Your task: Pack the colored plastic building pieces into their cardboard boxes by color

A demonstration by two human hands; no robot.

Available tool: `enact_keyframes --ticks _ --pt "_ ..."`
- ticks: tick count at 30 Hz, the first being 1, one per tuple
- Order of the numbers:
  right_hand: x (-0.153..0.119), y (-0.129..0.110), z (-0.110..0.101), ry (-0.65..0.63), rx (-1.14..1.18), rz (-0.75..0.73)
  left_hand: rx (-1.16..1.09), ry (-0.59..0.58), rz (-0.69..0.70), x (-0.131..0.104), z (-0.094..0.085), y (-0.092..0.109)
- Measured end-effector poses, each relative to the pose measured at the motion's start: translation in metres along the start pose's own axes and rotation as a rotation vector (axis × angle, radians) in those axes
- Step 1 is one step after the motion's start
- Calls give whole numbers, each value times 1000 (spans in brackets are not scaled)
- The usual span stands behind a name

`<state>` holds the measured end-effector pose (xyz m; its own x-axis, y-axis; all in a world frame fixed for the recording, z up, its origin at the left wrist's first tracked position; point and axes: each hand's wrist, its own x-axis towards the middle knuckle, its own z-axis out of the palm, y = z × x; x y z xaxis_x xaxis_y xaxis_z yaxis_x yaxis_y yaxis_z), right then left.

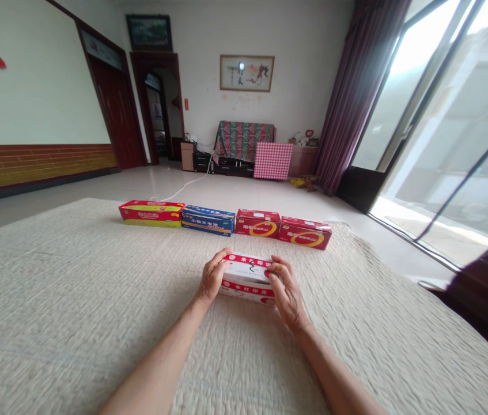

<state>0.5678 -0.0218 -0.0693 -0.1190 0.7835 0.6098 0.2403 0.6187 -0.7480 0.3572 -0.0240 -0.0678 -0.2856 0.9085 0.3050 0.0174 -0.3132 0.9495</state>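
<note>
A white and red cardboard box [248,279] with printed characters and a handwritten "2" lies on the pale quilted cover [97,323] in front of me. My left hand [214,278] grips its left end, fingers bent over the top edge. At the right end, my right hand [286,291] clasps the box, with the fingers on its top and the thumb toward the near side. Behind it stands a row of boxes: a red and yellow-green box [152,214], a blue box [208,220], and two dark red boxes, one nearer the middle [258,223] and one rightmost [305,232].
The cover's far edge lies just behind the row, with a tiled floor [140,183] beyond. Against the back wall is a low cabinet [235,167] with cloths on it. Glass doors [451,132] and a purple curtain [356,86] are on the right.
</note>
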Motion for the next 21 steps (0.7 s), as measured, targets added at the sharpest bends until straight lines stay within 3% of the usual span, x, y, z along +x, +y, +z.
enact_keyframes --ticks 11,21 --pt "1 -4 4 -28 57 92 74 -8 30 -1 0 -1" --pt "-10 4 11 154 -95 -49 289 41 253 4 -4 -13"
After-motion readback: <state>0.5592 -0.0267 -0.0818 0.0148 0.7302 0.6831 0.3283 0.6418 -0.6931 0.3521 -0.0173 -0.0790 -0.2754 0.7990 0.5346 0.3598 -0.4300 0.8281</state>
